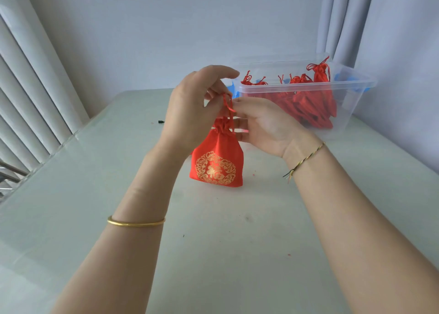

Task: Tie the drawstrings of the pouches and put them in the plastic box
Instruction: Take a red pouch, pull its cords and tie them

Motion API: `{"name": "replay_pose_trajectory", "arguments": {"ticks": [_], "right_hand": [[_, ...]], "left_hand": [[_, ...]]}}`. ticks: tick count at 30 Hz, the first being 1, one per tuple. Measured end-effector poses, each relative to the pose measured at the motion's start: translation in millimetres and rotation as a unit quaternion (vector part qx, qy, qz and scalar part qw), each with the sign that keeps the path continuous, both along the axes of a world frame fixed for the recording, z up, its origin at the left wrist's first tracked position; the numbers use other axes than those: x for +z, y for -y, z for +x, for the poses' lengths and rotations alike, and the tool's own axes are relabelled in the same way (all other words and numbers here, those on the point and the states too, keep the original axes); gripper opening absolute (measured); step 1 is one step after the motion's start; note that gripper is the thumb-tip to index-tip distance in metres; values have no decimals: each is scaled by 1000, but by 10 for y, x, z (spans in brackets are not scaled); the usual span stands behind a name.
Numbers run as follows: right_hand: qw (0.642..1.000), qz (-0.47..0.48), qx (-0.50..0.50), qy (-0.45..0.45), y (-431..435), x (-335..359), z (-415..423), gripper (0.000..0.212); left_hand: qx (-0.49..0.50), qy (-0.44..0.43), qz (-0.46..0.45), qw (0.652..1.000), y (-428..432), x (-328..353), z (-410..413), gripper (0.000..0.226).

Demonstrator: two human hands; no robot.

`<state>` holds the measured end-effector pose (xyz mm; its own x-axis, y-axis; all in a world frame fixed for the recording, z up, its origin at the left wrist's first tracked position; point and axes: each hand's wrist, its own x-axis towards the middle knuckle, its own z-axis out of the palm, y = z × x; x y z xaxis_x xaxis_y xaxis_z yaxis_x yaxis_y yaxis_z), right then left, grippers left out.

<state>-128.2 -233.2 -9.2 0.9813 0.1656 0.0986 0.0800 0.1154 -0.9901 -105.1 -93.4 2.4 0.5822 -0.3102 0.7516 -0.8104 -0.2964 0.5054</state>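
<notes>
Nearest us, our two forearms are reaching in from six o'clock, a gold bangle (135,223) circling the left one and a braided cord bracelet (305,159) the right. Our left hand (190,114) is pinching the red drawstring (228,104) from above, fingers closed on the cord, while our right hand (263,123) is meeting it from three o'clock, its fingertips pressing on the same loop, palm turned toward us. Below them, at six o'clock from the fingers, the red pouch with gold print (216,161) is hanging upright, long axis vertical, neck already gathered; whether its base is touching the table (83,194) we cannot tell. Up at two o'clock the clear plastic box (356,85) is holding several tied pouches (306,99). We are judging the knot unfinished, and our right hand is nearer the box for the drop.
</notes>
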Motion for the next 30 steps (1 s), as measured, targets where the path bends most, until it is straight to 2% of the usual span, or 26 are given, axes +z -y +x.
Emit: {"name": "replay_pose_trajectory", "arguments": {"ticks": [3,5,8,11,14,15,19,24,26,30], "right_hand": [[1000,5,-13,3,28,-6,10,17],[997,-8,-68,19,41,-6,25,19],[986,-6,-159,44,64,1,30,22],[980,106,-170,21,97,23,20,35],[957,269,-106,-20,77,8,16,45],[950,295,-95,-30,63,-8,25,43],[953,255,-143,-74,112,-98,83,38],[954,149,-222,-132,110,-210,108,39],[953,147,-238,-115,113,-179,95,38],[963,160,-213,-32,127,-7,43,35]], "left_hand": [[3,-31,-11,999,-13,-15,24,40],[9,-54,-13,998,-23,-32,39,30],[-12,-133,-44,990,-47,-45,70,22],[2,-182,-37,983,-84,-49,119,14],[28,-238,-16,971,-92,-92,154,22],[37,-254,-22,966,-97,-107,166,25],[21,-331,-150,931,-158,-71,193,34],[-110,-406,-269,867,-55,-67,108,36],[-127,-417,-253,864,-39,-60,97,36],[-75,-379,-97,917,-98,-10,63,25]]}}
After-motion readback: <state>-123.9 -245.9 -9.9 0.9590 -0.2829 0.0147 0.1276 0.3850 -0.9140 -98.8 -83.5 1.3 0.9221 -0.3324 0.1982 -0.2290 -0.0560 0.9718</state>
